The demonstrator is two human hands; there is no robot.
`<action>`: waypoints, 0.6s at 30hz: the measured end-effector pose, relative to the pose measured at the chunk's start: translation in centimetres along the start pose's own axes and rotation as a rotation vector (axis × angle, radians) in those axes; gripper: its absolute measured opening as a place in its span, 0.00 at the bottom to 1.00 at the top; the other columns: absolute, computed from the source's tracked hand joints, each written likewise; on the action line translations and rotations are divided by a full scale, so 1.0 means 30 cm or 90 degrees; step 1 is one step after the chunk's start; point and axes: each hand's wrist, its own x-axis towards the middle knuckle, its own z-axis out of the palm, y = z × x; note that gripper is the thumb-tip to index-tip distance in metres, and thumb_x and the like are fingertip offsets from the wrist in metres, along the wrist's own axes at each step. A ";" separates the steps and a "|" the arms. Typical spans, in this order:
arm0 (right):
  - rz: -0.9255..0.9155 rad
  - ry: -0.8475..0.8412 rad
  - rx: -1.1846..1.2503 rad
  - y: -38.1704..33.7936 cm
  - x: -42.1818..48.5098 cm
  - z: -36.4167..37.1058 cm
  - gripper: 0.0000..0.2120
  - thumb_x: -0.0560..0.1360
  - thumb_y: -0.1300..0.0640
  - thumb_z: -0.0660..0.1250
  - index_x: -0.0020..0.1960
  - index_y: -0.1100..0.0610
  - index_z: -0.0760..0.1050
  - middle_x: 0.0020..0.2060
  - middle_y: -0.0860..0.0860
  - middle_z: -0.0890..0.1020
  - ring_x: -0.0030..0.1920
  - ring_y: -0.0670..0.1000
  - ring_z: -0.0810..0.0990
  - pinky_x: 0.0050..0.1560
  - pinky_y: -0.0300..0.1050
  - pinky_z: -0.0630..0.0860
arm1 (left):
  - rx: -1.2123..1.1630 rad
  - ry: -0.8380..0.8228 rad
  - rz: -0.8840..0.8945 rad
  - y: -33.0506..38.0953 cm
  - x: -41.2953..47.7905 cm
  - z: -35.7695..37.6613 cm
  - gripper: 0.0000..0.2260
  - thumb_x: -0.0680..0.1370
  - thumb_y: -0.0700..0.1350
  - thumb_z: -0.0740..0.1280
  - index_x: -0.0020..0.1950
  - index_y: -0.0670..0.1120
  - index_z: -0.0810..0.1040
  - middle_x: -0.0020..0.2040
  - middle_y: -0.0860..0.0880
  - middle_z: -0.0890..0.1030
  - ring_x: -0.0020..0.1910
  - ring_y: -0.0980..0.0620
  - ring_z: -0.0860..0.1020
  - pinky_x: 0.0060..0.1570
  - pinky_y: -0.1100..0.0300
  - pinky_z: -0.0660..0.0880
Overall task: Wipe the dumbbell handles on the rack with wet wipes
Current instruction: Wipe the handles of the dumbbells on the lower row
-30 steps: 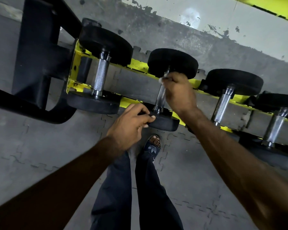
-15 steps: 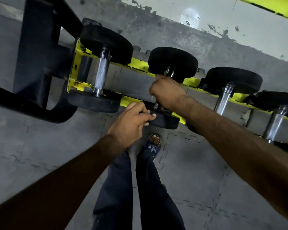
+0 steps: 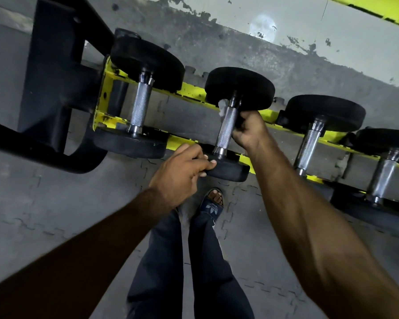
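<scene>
Head: left hand [image 3: 182, 173], right hand [image 3: 249, 132] grip dumbbell [image 3: 240, 86]; neighbour dumbbells [image 3: 141, 104] flank.

A white trefoil logo [image 3: 210, 206] marks the dark sandal [image 3: 217, 210]; no words or numbers are legible.

On the rack [image 3: 189, 92], left to right: first dumbbell [image 3: 141, 104], second dumbbell [image 3: 226, 130], third dumbbell [image 3: 308, 143], fourth dumbbell [image 3: 382, 178]. My left hand [image 3: 180, 173] grips the second's near head. My right hand [image 3: 249, 132] grips its handle from the right, wet wipe [image 3: 222, 107] at the handle's far end. My foot [image 3: 213, 203] on the floor [image 3: 55, 215] below.
</scene>
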 end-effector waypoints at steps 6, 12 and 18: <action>-0.062 0.067 0.085 0.026 -0.019 -0.006 0.07 0.77 0.70 0.61 0.46 0.63 0.77 0.37 0.57 0.82 0.40 0.54 0.81 0.44 0.46 0.80 | -0.003 -0.007 -0.005 0.005 0.006 -0.005 0.13 0.70 0.31 0.76 0.52 0.43 0.85 0.43 0.49 0.76 0.48 0.50 0.73 0.43 0.57 0.77; -0.552 0.151 -0.277 0.053 -0.089 -0.033 0.07 0.69 0.70 0.74 0.44 0.60 0.85 0.40 0.49 0.86 0.42 0.46 0.85 0.52 0.47 0.82 | -0.017 0.010 0.006 0.004 0.005 -0.003 0.11 0.71 0.31 0.75 0.50 0.42 0.85 0.43 0.49 0.76 0.47 0.49 0.74 0.41 0.53 0.79; -0.983 0.059 -1.091 0.052 -0.076 -0.011 0.15 0.64 0.69 0.70 0.51 0.62 0.83 0.49 0.55 0.85 0.54 0.59 0.80 0.54 0.45 0.77 | -0.018 0.008 -0.002 0.006 0.006 0.000 0.11 0.71 0.30 0.74 0.50 0.42 0.85 0.43 0.48 0.76 0.46 0.45 0.76 0.40 0.48 0.79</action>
